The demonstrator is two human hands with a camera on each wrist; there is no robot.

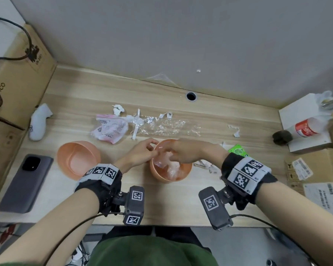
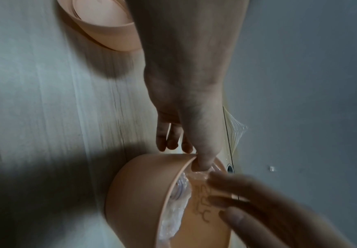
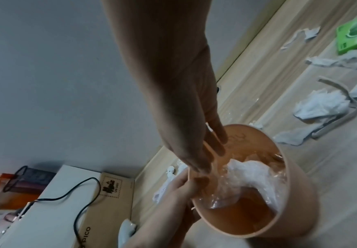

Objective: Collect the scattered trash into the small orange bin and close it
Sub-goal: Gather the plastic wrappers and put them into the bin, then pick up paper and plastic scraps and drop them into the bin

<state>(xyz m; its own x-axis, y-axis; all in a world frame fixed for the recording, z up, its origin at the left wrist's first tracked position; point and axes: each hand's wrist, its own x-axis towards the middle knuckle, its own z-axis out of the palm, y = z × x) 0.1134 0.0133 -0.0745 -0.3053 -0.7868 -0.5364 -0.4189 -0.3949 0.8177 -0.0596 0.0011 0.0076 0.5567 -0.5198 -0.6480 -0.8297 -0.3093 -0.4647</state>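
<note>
Fingers [image 2: 200, 161] of the left hand [image 1: 140, 151] pinch the left rim of the small round orange plastic bin [image 1: 170, 174] at mid-desk [image 1: 181, 200]; the right hand [image 1: 183, 152], fingers straight, presses crumpled clear plastic wrap [image 3: 247, 169] inside.

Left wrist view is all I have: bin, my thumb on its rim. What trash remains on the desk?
Observer: A pink wrapper and clear film lie beyond the bin.
Operator: Anything right of the bin?
Observer: A green packet and paper scraps, beside the right forearm.
Operator: Is the right hand gripping anything?
Observer: No grip that I can see. The right hand has straight fingers, over the plastic in the bin.
</note>
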